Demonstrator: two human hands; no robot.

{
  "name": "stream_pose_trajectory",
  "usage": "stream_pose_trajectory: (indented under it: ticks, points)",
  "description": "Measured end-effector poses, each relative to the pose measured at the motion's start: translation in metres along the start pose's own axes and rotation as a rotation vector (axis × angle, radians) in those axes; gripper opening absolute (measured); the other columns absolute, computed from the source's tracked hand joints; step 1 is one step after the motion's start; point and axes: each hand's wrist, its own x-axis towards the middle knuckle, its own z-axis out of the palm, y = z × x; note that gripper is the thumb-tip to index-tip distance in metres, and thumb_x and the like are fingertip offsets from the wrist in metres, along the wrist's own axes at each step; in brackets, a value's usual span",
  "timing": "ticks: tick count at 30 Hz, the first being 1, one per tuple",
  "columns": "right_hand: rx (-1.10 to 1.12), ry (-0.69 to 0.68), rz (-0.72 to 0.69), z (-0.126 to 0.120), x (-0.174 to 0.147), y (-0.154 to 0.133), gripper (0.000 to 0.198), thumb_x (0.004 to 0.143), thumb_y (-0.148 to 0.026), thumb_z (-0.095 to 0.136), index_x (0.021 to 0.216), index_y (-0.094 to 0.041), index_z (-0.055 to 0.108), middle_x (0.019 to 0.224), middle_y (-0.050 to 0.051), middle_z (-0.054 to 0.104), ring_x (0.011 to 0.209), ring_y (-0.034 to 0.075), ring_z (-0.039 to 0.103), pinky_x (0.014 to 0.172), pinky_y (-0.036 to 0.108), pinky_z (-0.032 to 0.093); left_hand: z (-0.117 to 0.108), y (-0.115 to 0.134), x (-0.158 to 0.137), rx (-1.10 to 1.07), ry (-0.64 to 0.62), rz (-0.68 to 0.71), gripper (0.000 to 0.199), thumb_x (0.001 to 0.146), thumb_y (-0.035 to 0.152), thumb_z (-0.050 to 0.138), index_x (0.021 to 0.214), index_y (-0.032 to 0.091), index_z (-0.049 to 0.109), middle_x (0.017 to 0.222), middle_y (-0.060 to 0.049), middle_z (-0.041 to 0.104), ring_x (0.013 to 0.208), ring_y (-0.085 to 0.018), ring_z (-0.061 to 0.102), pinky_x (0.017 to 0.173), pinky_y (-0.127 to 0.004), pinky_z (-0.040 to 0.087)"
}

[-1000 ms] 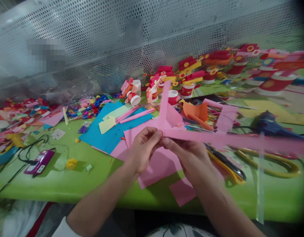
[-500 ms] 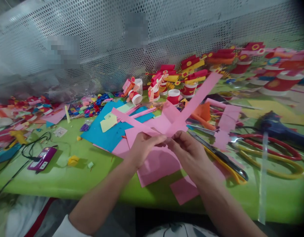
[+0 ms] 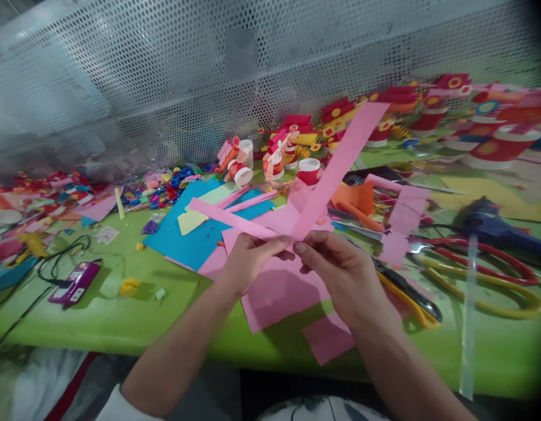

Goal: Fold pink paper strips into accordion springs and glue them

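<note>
In the head view, my left hand [image 3: 252, 260] and my right hand [image 3: 336, 263] pinch pink paper strips [image 3: 340, 169] where they meet. One strip slants up to the right, and a narrower arm points up to the left. Whether this is one folded strip or two joined ones I cannot tell. Thumbs and forefingers of both hands almost touch at the junction. Just below them lie pink paper sheets [image 3: 279, 298] on the green table. A smaller pink piece [image 3: 329, 336] lies under my right wrist.
Right of my hands lie a black-and-yellow cutter [image 3: 410, 292], scissors with red and yellow handles [image 3: 489, 298] and a blue glue gun [image 3: 485, 222]. Blue paper [image 3: 178, 234] lies left, beyond it a purple power strip [image 3: 75, 283]. Decorated paper cups [image 3: 309, 171] line the metal mesh [image 3: 178, 88].
The upper right arm of the pink strip has swung up and slightly left, standing steeper. My right hand has turned a little; both hands stay at the junction.
</note>
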Motion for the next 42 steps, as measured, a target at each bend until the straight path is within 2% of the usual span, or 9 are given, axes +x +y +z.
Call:
stream_pose_trajectory:
  ticks: [4, 9, 13, 20, 26, 29, 33, 37, 42]
  points:
    - [0.063, 0.006, 0.002, 0.001, 0.000, -0.002, 0.010, 0.080, -0.031, 0.081, 0.078, -0.025, 0.073, 0.072, -0.004, 0.063, 0.063, 0.010, 0.058, 0.057, 0.021, 0.052, -0.001, -0.002, 0.000, -0.117, -0.037, -0.041, 0.016, 0.080, 0.033, 0.080, 0.080, 0.017, 0.082, 0.078, -0.006, 0.075, 0.072, -0.016, 0.069, 0.077, -0.031, 0.056]
    - [0.017, 0.025, -0.011, 0.002, 0.000, -0.003, 0.009, 0.079, -0.031, 0.081, 0.075, -0.024, 0.077, 0.071, -0.002, 0.067, 0.060, 0.010, 0.058, 0.055, 0.022, 0.054, 0.000, 0.000, 0.000, -0.165, -0.027, -0.106, 0.020, 0.081, 0.034, 0.080, 0.076, 0.014, 0.081, 0.073, -0.006, 0.074, 0.071, -0.016, 0.069, 0.078, -0.030, 0.056]
    - [-0.023, 0.038, -0.012, 0.002, -0.001, 0.000, 0.009, 0.080, -0.034, 0.080, 0.081, -0.025, 0.078, 0.076, -0.001, 0.071, 0.064, 0.013, 0.062, 0.058, 0.026, 0.058, 0.001, 0.004, 0.000, -0.162, 0.008, -0.162, 0.021, 0.076, 0.033, 0.082, 0.071, 0.013, 0.079, 0.068, -0.007, 0.072, 0.068, -0.017, 0.068, 0.077, -0.032, 0.055]
    - [-0.234, 0.032, -0.141, 0.000, -0.008, -0.005, 0.016, 0.089, -0.028, 0.068, 0.101, -0.030, 0.079, 0.081, 0.000, 0.070, 0.067, 0.016, 0.069, 0.061, 0.029, 0.058, -0.004, -0.001, 0.001, -0.131, 0.017, -0.167, 0.029, 0.071, 0.040, 0.086, 0.084, 0.015, 0.081, 0.079, -0.007, 0.075, 0.070, -0.018, 0.066, 0.077, -0.035, 0.054]
    - [-0.127, 0.040, -0.113, 0.001, -0.008, -0.008, 0.017, 0.092, -0.043, 0.068, 0.089, -0.031, 0.080, 0.075, 0.000, 0.065, 0.064, 0.014, 0.064, 0.059, 0.027, 0.059, -0.004, -0.003, -0.001, -0.024, 0.000, -0.171, 0.030, 0.080, 0.046, 0.080, 0.084, 0.017, 0.080, 0.071, -0.005, 0.072, 0.069, -0.018, 0.065, 0.071, -0.031, 0.050]
    - [-0.073, 0.043, -0.101, -0.001, -0.006, -0.003, 0.011, 0.086, -0.040, 0.075, 0.088, -0.030, 0.080, 0.080, 0.000, 0.069, 0.066, 0.014, 0.066, 0.061, 0.028, 0.060, 0.002, 0.002, -0.004, -0.078, -0.036, -0.173, 0.030, 0.083, 0.044, 0.078, 0.078, 0.014, 0.078, 0.073, -0.006, 0.072, 0.069, -0.016, 0.065, 0.070, -0.029, 0.050]
    - [0.007, 0.023, -0.022, -0.002, -0.004, 0.002, 0.014, 0.084, -0.037, 0.078, 0.095, -0.029, 0.080, 0.086, 0.001, 0.074, 0.067, 0.014, 0.068, 0.064, 0.028, 0.063, 0.007, 0.004, -0.004, -0.235, -0.094, -0.127, 0.025, 0.080, 0.039, 0.081, 0.082, 0.014, 0.078, 0.075, -0.005, 0.073, 0.071, -0.017, 0.066, 0.072, -0.030, 0.052]
    - [0.012, 0.033, -0.004, 0.000, -0.004, 0.000, 0.015, 0.081, -0.035, 0.080, 0.093, -0.026, 0.079, 0.081, 0.000, 0.073, 0.064, 0.013, 0.067, 0.063, 0.027, 0.063, 0.006, 0.000, -0.002, -0.250, -0.068, -0.131, 0.025, 0.077, 0.038, 0.084, 0.078, 0.014, 0.077, 0.071, -0.004, 0.072, 0.067, -0.015, 0.065, 0.068, -0.029, 0.050]
    - [0.028, 0.067, 0.023, 0.001, -0.004, -0.002, 0.020, 0.078, -0.034, 0.083, 0.094, -0.024, 0.077, 0.078, 0.000, 0.071, 0.064, 0.013, 0.067, 0.062, 0.026, 0.064, 0.006, -0.001, -0.003, -0.263, -0.044, -0.139, 0.023, 0.078, 0.038, 0.084, 0.081, 0.016, 0.077, 0.079, -0.004, 0.075, 0.074, -0.016, 0.068, 0.075, -0.030, 0.051]
